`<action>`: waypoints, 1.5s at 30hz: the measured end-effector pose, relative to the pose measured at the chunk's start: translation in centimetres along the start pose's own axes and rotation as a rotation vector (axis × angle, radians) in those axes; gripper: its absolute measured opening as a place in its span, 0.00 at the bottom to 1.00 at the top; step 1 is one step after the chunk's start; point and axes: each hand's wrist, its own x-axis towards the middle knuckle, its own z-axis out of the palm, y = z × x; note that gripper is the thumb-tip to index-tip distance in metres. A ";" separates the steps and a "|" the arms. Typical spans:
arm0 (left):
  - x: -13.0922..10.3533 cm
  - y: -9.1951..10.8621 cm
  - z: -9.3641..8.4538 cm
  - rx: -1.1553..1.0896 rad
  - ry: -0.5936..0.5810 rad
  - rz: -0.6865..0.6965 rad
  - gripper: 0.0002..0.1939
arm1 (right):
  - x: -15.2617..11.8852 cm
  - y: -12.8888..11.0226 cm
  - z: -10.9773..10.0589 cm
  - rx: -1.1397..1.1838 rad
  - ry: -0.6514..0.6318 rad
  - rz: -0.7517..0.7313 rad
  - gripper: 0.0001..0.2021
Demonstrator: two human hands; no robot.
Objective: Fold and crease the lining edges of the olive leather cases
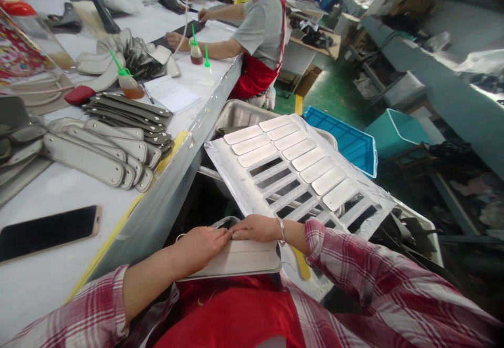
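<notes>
Head view: left hand (202, 244) and right hand (258, 228), fingertips meeting atop panel (248, 260) near apron (236, 314), presumably steadying it; grip unclear.

The bracelet (281, 231) is shiny metal; the phone (49, 232) has glossy black glass; the blue bin (340, 140) looks plastic.

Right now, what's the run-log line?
left hand: on panel | right hand: on panel, fingers meeting left hand's | phone: on table | slotted board: ahead, bearing pale strips
</notes>
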 end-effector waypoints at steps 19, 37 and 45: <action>-4.5 -4.6 -3.1 -0.684 -0.030 -0.109 0.17 | 0.9 -0.8 -0.5 0.253 -0.125 0.073 0.23; -6.1 -3.5 -1.5 -0.583 0.126 -0.112 0.17 | 0.9 -2.4 -0.4 0.215 -0.121 0.074 0.25; -6.2 -4.0 -0.5 -0.454 0.178 -0.037 0.18 | 2.8 -3.2 -0.2 0.164 -0.151 0.057 0.24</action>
